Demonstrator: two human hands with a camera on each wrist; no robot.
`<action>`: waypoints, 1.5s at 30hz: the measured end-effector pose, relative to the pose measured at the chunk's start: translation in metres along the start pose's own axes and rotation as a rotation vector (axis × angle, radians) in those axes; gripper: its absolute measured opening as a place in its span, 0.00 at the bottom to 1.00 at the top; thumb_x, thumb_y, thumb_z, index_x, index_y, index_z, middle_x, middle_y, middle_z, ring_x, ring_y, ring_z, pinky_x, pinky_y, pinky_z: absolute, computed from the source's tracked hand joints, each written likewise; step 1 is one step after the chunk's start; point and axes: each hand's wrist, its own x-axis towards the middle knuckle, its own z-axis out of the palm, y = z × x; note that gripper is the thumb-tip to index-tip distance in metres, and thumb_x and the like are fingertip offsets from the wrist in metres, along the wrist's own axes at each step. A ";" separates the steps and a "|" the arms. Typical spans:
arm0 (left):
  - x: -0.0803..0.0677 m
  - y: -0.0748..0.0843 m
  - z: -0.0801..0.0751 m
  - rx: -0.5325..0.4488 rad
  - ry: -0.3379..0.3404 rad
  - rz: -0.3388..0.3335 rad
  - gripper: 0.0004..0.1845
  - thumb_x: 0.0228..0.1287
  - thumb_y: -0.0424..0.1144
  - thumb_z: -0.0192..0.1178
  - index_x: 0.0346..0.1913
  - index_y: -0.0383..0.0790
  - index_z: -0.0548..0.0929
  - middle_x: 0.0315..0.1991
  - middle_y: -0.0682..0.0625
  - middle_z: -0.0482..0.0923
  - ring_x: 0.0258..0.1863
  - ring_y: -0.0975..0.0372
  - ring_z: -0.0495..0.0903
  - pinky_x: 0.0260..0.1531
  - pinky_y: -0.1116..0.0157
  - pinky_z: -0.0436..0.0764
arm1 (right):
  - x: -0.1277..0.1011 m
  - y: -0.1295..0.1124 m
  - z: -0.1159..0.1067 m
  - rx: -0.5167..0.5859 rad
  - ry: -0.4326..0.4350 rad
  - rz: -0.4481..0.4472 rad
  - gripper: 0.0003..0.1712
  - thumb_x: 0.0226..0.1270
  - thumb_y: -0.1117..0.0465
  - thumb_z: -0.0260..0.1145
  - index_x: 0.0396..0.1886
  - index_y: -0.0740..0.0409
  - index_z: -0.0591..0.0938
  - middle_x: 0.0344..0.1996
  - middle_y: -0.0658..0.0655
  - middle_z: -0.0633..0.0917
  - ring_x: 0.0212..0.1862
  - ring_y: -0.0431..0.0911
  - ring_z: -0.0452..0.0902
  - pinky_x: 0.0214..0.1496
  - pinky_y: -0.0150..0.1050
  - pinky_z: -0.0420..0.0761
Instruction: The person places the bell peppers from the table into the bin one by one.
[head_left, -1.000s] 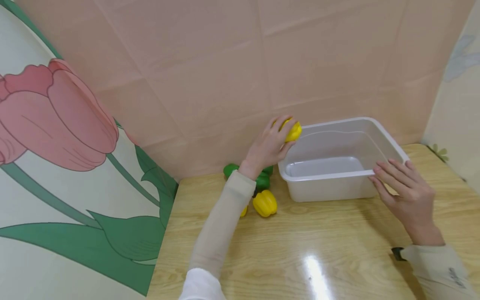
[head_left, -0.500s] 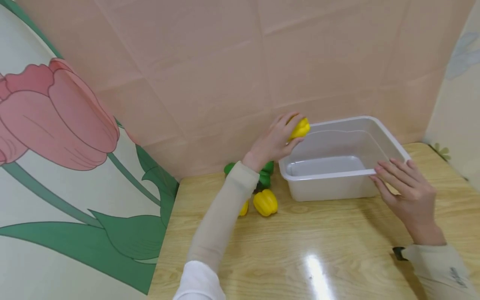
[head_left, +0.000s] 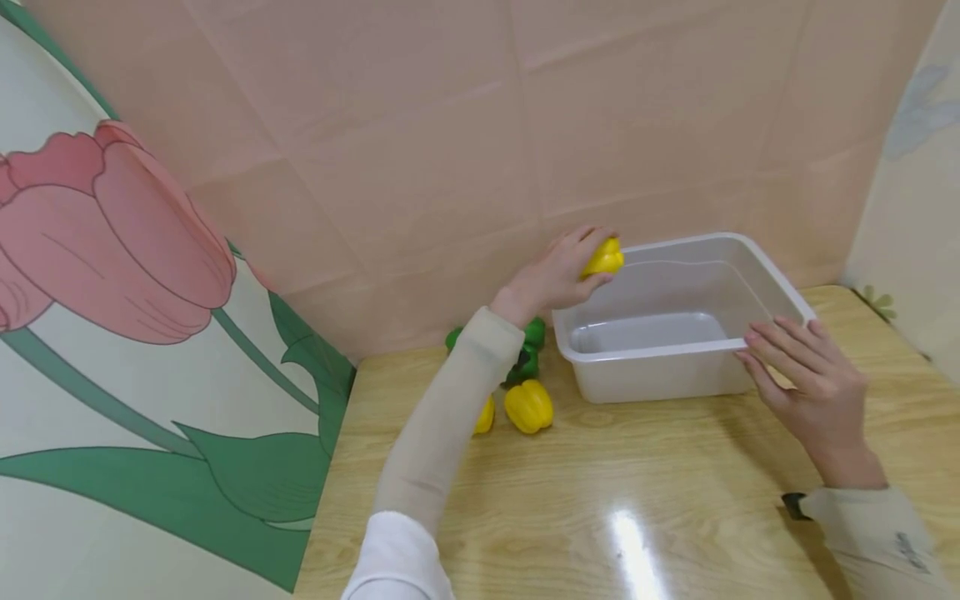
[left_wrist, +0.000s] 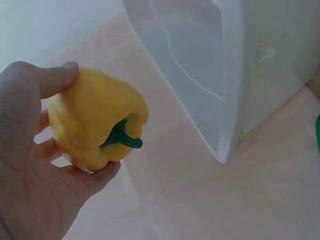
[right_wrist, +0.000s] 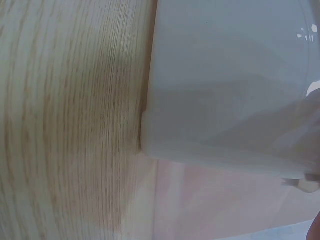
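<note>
In the head view my left hand (head_left: pixel 553 273) grips a yellow bell pepper (head_left: pixel 606 258) beside the left end of a pale plastic bin (head_left: pixel 660 379). The left wrist view has the pepper (left_wrist: pixel 95 110) between thumb and fingers, its green stem facing away from the palm. My right hand (head_left: pixel 813 387) rests with fairly straight fingers on the bin's front right rim; its fingertips lie over the edge. In the right wrist view the bin wall (right_wrist: pixel 225 85) fills much of the picture, and only bits of that hand appear at the right edge.
On the wooden table (head_left: pixel 570 500), left of the bin, lies a yellow bell pepper (head_left: pixel 529 407). Another yellow pepper (head_left: pixel 486 417) and green peppers (head_left: pixel 528 358) are partly hidden by the left forearm. A pinkish cloth (head_left: pixel 420 167) hangs behind.
My left hand has moved a little to the right with the yellow bell pepper, closer over the bin's left end. The right hand stays on the rim.
</note>
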 end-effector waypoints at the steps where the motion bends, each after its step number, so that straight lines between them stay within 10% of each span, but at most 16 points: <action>1: 0.001 0.000 0.000 -0.008 -0.008 -0.004 0.32 0.80 0.48 0.61 0.79 0.43 0.66 0.69 0.49 0.75 0.59 0.62 0.75 0.60 0.71 0.75 | 0.000 0.000 0.000 0.000 0.002 0.000 0.22 0.72 0.43 0.74 0.42 0.59 0.95 0.42 0.65 0.93 0.54 0.60 0.90 0.72 0.59 0.78; 33: 0.026 0.011 0.025 0.041 -0.140 -0.046 0.34 0.81 0.50 0.59 0.82 0.45 0.63 0.69 0.51 0.73 0.57 0.62 0.75 0.59 0.70 0.76 | -0.002 0.003 0.001 0.003 -0.013 0.001 0.22 0.72 0.44 0.74 0.41 0.60 0.95 0.42 0.65 0.93 0.54 0.59 0.90 0.73 0.58 0.78; 45: 0.020 0.007 0.027 0.086 -0.154 -0.108 0.38 0.80 0.62 0.53 0.85 0.52 0.60 0.84 0.55 0.59 0.82 0.62 0.59 0.80 0.64 0.64 | -0.003 0.005 0.004 0.001 -0.028 0.012 0.23 0.72 0.43 0.73 0.43 0.59 0.95 0.45 0.62 0.93 0.54 0.60 0.90 0.73 0.59 0.77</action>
